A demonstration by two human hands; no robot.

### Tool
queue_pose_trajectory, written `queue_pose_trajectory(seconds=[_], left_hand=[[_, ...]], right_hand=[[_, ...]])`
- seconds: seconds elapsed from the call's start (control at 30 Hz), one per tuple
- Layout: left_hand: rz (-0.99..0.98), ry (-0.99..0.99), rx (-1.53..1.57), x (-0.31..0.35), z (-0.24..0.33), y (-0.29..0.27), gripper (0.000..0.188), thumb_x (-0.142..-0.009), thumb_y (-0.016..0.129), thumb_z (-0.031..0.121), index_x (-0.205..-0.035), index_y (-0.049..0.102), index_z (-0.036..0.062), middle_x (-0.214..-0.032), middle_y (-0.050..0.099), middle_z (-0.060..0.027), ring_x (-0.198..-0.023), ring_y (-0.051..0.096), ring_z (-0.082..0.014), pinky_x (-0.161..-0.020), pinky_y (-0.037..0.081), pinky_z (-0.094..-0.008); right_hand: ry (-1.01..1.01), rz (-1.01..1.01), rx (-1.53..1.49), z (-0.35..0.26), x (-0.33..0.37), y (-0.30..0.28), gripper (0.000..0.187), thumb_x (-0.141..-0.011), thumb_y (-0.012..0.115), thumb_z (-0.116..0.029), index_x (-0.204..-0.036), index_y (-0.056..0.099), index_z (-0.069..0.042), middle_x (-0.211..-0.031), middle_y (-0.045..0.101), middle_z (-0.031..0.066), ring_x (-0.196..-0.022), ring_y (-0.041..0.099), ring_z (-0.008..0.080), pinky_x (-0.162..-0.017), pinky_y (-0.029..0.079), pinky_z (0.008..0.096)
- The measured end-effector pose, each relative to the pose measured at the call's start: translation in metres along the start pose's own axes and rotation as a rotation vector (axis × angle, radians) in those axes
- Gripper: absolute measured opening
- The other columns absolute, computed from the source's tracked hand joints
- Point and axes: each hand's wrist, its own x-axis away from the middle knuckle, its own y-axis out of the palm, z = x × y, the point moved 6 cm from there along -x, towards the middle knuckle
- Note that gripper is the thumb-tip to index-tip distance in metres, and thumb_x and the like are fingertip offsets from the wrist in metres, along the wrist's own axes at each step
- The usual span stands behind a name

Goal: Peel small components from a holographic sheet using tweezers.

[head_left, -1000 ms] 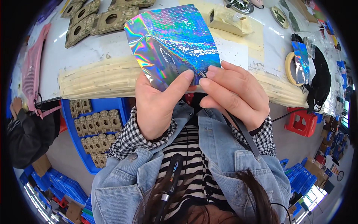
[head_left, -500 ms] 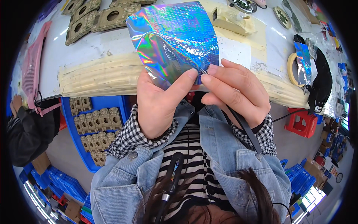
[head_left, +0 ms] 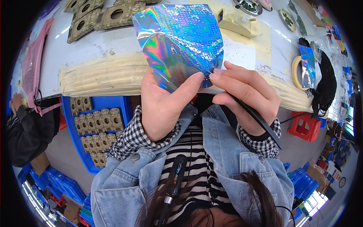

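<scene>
A shiny blue holographic sheet (head_left: pixel 189 34), covered in rows of small marks, is held up over the table's near edge. My left hand (head_left: pixel 164 100) is closed on its lower part, thumb on the front face. Slim black tweezers (head_left: pixel 259 122) lie in my right hand (head_left: pixel 249 89), which is closed around them. Their fine tips meet the sheet's lower right edge, close to my left thumb. Whether a small piece is between the tips is too small to tell.
Camouflage-patterned housings with round holes (head_left: pixel 81 25) stand at the table's far left. A cream block (head_left: pixel 238 24), a dish of dark green bits (head_left: pixel 288 19) and a tape roll (head_left: pixel 297 72) lie right. A blue tray (head_left: pixel 85 151) of similar housings sits lower left, near a person's dark sleeve (head_left: pixel 32 132).
My right hand has shifted slightly right, and the tweezers' rear end has swung outward to the right. The sheet and my left hand have moved a little to the right.
</scene>
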Motion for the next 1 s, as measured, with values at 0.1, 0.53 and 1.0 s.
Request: queue_pose_trajectory(seconds=[0.1, 0.53, 1.0], left_hand=[[-0.009, 0.033, 0.001, -0.001, 0.000, 0.000, 0.031, -0.085, 0.065, -0.001, -0.114, 0.054, -0.0003, -0.102, 0.067, -0.0073, -0.085, 0.064, -0.0114, -0.072, 0.052, -0.0242], [-0.030, 0.066, 0.075, 0.000, 0.006, 0.003, 0.034, -0.087, 0.061, -0.003, -0.119, 0.050, -0.0022, -0.109, 0.063, -0.0103, -0.095, 0.063, -0.0142, -0.081, 0.054, -0.0278], [-0.021, 0.057, 0.057, -0.002, 0.004, 0.002, 0.040, -0.086, 0.062, -0.003, -0.123, 0.048, -0.0016, -0.111, 0.063, -0.0093, -0.098, 0.062, -0.0140, -0.084, 0.052, -0.0284]], right_hand=[[0.050, 0.028, -0.053, 0.004, 0.000, 0.000, 0.031, -0.072, 0.077, -0.016, -0.100, 0.071, -0.003, -0.093, 0.068, 0.0105, -0.086, 0.067, 0.0258, -0.086, 0.055, 0.0383], [-0.259, 0.086, 0.191, -0.009, 0.008, 0.012, 0.033, -0.073, 0.077, -0.021, -0.099, 0.070, -0.002, -0.092, 0.066, 0.0111, -0.081, 0.067, 0.0254, -0.078, 0.058, 0.0380], [-0.264, 0.089, 0.179, -0.010, 0.009, 0.012, 0.034, -0.074, 0.076, -0.023, -0.101, 0.070, -0.003, -0.093, 0.066, 0.0111, -0.080, 0.068, 0.0250, -0.078, 0.058, 0.0385]])
